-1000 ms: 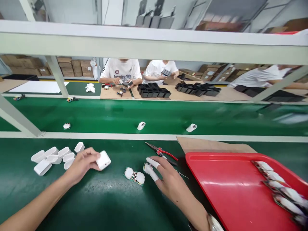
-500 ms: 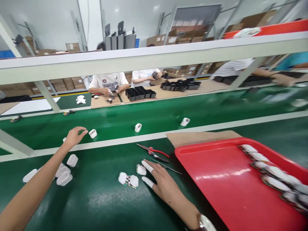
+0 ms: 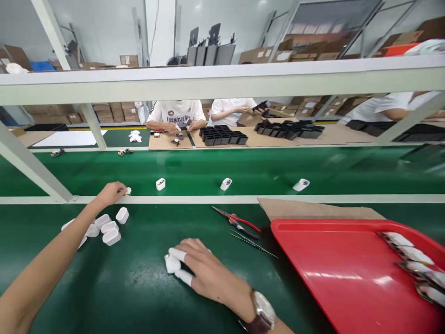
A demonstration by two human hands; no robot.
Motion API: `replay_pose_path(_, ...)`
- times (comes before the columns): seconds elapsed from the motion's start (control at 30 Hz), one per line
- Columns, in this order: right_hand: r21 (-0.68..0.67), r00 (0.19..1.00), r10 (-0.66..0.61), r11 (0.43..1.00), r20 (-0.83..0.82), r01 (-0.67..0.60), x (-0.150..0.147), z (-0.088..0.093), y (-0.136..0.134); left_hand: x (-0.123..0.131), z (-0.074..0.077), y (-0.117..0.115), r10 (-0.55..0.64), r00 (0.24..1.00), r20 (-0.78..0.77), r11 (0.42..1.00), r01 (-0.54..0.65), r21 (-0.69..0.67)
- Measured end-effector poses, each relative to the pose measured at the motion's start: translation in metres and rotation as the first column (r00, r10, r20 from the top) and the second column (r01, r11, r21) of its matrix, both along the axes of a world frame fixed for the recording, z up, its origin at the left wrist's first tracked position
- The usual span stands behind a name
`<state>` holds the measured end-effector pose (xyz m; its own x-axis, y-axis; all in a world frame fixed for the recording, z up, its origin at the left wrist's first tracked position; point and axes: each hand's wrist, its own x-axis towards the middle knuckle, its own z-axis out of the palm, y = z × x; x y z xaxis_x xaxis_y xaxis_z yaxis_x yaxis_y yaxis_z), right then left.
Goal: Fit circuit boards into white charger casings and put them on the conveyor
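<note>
My left hand reaches over the front rail of the conveyor, its fingertips closed on a small circuit board with a white top and a yellow part. My right hand, with white finger cots on two fingers, is closed around a white-topped circuit board on the green bench; the hand hides part of it. Below my left hand, several white plastic housings lie in a loose group. Long-nose pliers with red and black handles and metal tweezers rest beyond my right hand.
A red tray at the right holds several white-topped boards, over a cardboard sheet. White housings stand on the green belt. A shelf beam crosses above. Co-workers sit opposite, by black boxes.
My left hand has closed from an open reach onto a small board at the belt's edge. My right hand has moved left and closed on a white-topped board. The view has shifted left.
</note>
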<state>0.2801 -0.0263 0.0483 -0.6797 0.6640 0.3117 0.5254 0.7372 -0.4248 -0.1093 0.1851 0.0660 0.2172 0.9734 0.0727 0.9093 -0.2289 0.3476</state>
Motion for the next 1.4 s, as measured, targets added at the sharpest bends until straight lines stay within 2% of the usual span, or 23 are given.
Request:
replay_pose_path(0.1,0.018,0.989,0.077,0.997,0.125,-0.08,-0.023,-0.005,-0.002,0.01,-0.003,0.001,-0.048,0.999,-0.005,0.999,0.048,-0.013)
replay_pose_path(0.27,0.016,0.977,0.0,1.0,0.215,-0.004,-0.033,-0.017,-0.006,0.025,-0.002,0.007,-0.041,0.999,-0.007,0.999,0.041,-0.011)
replay_pose_path(0.33,0.023,0.977,-0.017,1.0,0.214,0.012,-0.032,-0.018,-0.004,0.039,-0.001,0.001,-0.064,0.998,0.01,0.998,0.064,0.003)
replay_pose_path(0.4,0.052,0.979,-0.059,0.997,0.194,0.049,-0.027,-0.016,0.002,0.06,-0.002,-0.019,-0.147,0.989,0.033,0.989,0.146,0.011)
replay_pose_path(0.53,0.097,0.984,-0.149,0.986,0.1,0.139,-0.018,-0.007,0.023,0.092,-0.009,-0.083,-0.354,0.934,0.05,0.935,0.355,-0.002)
replay_pose_path(0.6,0.111,0.981,-0.171,0.981,0.09,0.161,-0.02,-0.003,0.034,0.089,-0.01,-0.108,-0.394,0.918,0.037,0.919,0.393,0.031)
replay_pose_path(0.67,0.119,0.979,-0.169,0.981,0.117,0.155,-0.028,-0.003,0.043,0.071,-0.007,-0.121,-0.369,0.929,0.0,0.923,0.367,0.115)
replay_pose_path(0.77,0.127,0.972,-0.142,0.985,0.187,0.119,-0.05,-0.01,0.051,0.035,0.0,-0.12,-0.24,0.967,-0.083,0.945,0.253,0.207)
replay_pose_path(0.83,0.135,0.962,-0.148,0.984,0.229,0.119,-0.066,-0.017,0.053,0.022,0.002,-0.114,-0.172,0.976,-0.131,0.963,0.195,0.186)
replay_pose_path(0.9,0.143,0.953,-0.17,0.98,0.25,0.137,-0.079,-0.022,0.053,0.023,0.002,-0.11,-0.163,0.975,-0.153,0.973,0.185,0.138)
replay_pose_path(0.97,0.15,0.952,-0.182,0.978,0.246,0.148,-0.085,-0.025,0.05,0.035,0.0,-0.11,-0.191,0.97,-0.148,0.973,0.207,0.098)
replay_pose_path(1.07,0.151,0.96,-0.175,0.978,0.217,0.144,-0.077,-0.022,0.042,0.059,-0.005,-0.123,-0.242,0.964,-0.113,0.966,0.25,0.061)
replay_pose_path(1.17,0.105,0.982,-0.177,0.98,0.061,0.17,-0.057,-0.018,0.03,0.075,-0.011,-0.148,-0.302,0.953,-0.018,0.952,0.303,0.038)
replay_pose_path(1.3,0.099,0.983,-0.146,0.983,-0.107,0.157,-0.037,-0.016,0.013,0.075,-0.023,-0.18,-0.345,0.907,0.242,0.935,0.354,0.008)
replay_pose_path(1.4,0.143,0.986,-0.108,0.982,-0.129,0.126,-0.037,-0.015,0.003,0.071,-0.036,-0.191,-0.291,0.864,0.411,0.934,0.35,-0.074)
